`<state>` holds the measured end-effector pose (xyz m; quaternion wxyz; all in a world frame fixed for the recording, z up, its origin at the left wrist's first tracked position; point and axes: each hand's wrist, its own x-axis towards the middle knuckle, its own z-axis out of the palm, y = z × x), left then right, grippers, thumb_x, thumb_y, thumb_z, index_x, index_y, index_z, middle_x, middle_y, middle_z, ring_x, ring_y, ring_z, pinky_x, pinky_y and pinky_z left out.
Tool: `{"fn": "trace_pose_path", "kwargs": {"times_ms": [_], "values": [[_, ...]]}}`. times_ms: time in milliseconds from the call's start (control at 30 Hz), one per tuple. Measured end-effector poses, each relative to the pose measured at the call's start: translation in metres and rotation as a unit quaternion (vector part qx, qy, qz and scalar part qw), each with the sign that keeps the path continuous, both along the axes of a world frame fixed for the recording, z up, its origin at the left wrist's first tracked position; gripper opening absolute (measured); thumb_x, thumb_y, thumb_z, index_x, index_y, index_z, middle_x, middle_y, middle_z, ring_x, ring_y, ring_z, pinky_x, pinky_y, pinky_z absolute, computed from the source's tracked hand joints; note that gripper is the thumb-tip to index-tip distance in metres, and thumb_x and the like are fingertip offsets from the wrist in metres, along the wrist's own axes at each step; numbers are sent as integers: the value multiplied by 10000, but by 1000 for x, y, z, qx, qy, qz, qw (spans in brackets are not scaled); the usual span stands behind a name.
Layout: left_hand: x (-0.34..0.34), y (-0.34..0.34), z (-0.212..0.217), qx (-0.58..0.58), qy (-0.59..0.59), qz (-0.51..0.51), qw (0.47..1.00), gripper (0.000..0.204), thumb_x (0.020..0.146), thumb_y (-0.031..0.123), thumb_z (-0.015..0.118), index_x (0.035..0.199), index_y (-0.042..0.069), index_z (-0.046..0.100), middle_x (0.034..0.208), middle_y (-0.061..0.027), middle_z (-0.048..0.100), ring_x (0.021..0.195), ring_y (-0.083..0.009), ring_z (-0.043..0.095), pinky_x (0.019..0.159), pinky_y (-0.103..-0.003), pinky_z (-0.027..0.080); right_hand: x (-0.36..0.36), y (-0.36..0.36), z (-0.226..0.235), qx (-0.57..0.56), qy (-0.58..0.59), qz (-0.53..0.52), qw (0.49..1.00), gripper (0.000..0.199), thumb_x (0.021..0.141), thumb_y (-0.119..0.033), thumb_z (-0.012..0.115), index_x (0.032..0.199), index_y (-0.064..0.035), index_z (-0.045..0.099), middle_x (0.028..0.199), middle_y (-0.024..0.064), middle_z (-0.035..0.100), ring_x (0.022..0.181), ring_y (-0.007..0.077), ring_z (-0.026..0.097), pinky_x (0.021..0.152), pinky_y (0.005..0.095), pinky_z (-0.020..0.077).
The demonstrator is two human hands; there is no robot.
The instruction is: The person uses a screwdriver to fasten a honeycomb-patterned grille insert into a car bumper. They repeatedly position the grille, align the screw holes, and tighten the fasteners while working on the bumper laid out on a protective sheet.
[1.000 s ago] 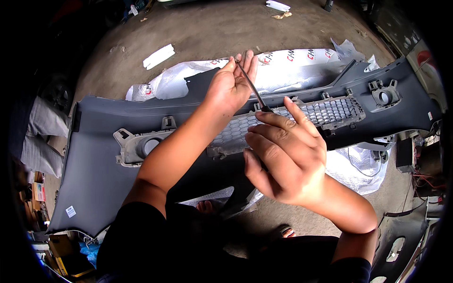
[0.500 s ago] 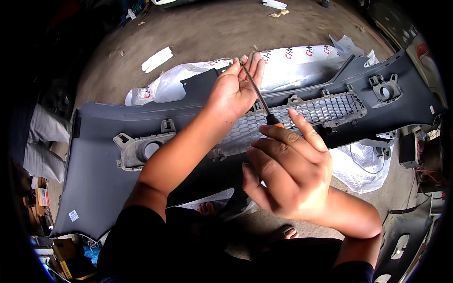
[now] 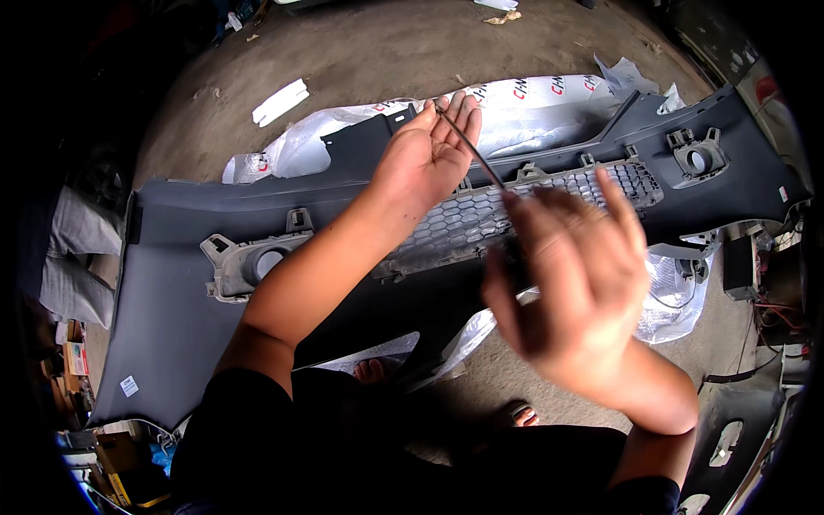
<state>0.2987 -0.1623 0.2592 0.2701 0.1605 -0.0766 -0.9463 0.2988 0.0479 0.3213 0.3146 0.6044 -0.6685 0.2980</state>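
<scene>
Only 1 view is given, from a fisheye camera worn on the person's head, looking steeply down and forward. It sits close above both hands: the left hand reaches away from the lens, the blurred right hand is nearer to it. Beyond and beneath both hands the grey bumper spans the frame, its edges bending toward the dark rim.

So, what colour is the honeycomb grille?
Light grey; the honeycomb grille shows best in the head view.
</scene>
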Motion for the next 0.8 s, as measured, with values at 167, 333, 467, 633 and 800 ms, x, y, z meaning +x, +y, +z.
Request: {"fn": "trace_pose_path", "kwargs": {"times_ms": [167,333,467,633,800], "values": [[0,11,13,-31,6,-80,996,208,1069,189,400,1097,6,497,1234,-145,594,1194,-295,582,1060,-459,495,13,-34,26,-122,44,0,992,276,662,-91,669,934,-49,690,810,53,661,830,237,685,944,524,496],[-3,7,-29,61,7,-70,996,221,1072,197,390,1140,9,486,1259,-160,581,1205,-313,576,1056,-466,498,30,-14,15,27,27,2,999,259,710,-27,676,968,-26,699,854,73,688,851,251,696,984,547,478],[-18,15,-33,71,109,-152,980,201,1071,196,394,1104,22,488,1205,-145,629,1141,-293,623,1018,-460,529,10,27,-6,-56,62,24,996,264,654,-103,666,905,-26,689,782,76,653,812,247,678,936,568,502],[-24,14,-10,56,44,-106,992,212,1065,210,416,1112,22,503,1242,-131,615,1195,-282,599,1024,-490,518,17,4,-1,-46,91,-8,995,225,705,-50,672,923,2,691,818,82,697,803,267,702,919,552,519],[2,2,14,17,114,-51,992,229,1065,215,411,1133,13,496,1273,-140,584,1229,-278,571,1074,-489,480,27,2,17,-53,101,14,993,228,747,-44,689,964,24,682,807,122,679,779,262,698,826,482,560]]}}
